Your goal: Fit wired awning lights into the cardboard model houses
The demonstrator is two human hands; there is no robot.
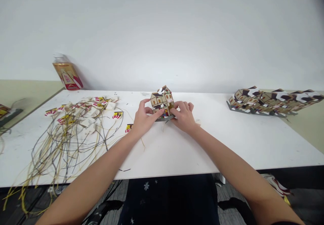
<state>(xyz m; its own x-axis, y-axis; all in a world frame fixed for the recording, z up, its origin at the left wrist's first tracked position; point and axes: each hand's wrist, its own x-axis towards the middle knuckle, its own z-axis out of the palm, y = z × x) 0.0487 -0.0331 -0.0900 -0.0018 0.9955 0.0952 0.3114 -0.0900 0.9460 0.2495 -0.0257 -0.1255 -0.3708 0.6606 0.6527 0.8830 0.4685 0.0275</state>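
Note:
A small model house [162, 99] with cream walls, dark roof parts with white patches and a grey base stands upright at the middle of the white table. My left hand [144, 117] grips its left side, the thumb lying across the lower front. My right hand [184, 115] holds the right side, with thumb and index finger pressed at the lower right front near the base. Thin wires come out below the base. What the fingertips touch inside the front is too small to tell.
On the left of the white table [202, 150] lies a tangled pile of yellow and black wires [68, 140] with small red-and-white striped pieces [117, 115]. A bottle [67, 75] stands at the back left. Several similar model houses [270, 102] stand in a row at right.

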